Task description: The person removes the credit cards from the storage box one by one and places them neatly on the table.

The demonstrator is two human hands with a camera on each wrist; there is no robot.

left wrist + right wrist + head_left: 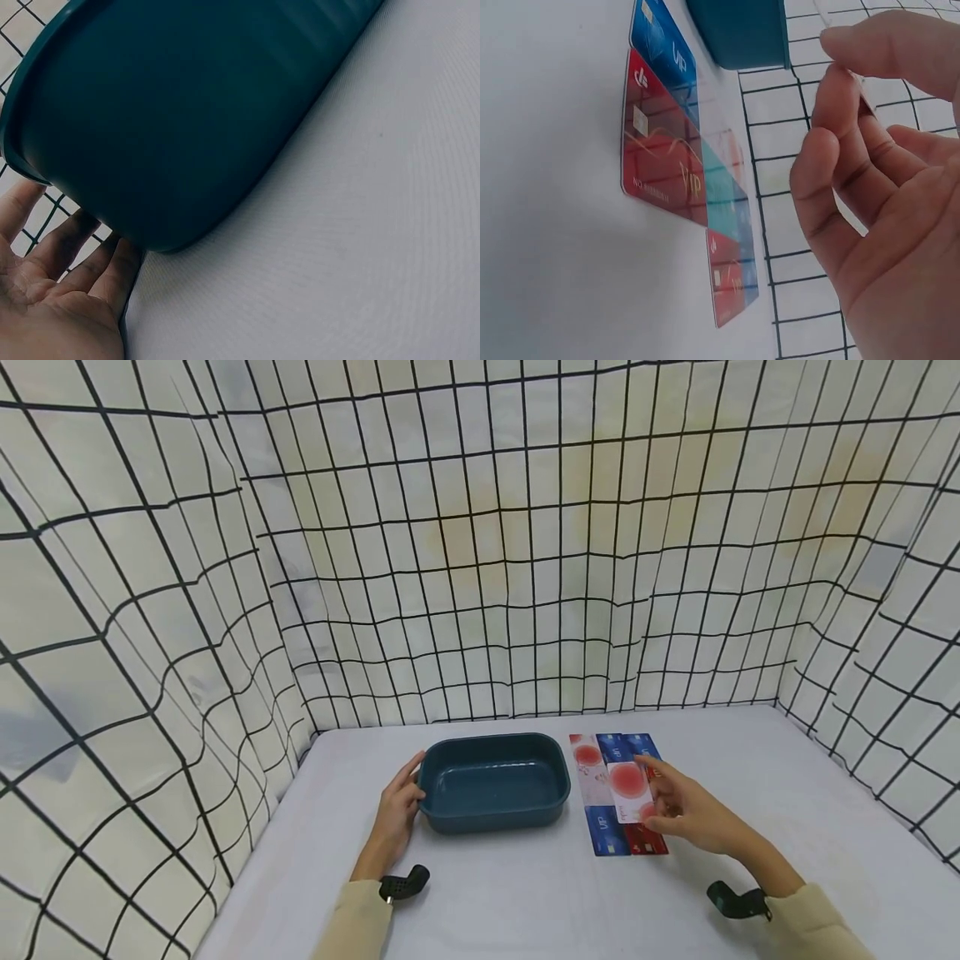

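Observation:
At the left end of a dark teal plastic basin [491,818], my left hand [393,814] rests with fingers against its end wall. The left wrist view shows these left fingers [112,277] extended along the basin's wall [172,142]. To the right, my right hand [693,810] pinches a white-and-pink card [628,781] with red circles between thumb and fingers. That card hangs over several flat cards, including a blue VIP card [606,831] and a red VIP card [664,142]. It shows only as a thin edge in the right wrist view, mostly hidden by the right fingers [836,101].
A white tabletop [525,893] lies under the basin and cards. Pale sheeting with a black grid [540,552] rises behind the table and along both sides. Black wrist devices sit on the left wrist [405,883] and right wrist [735,900].

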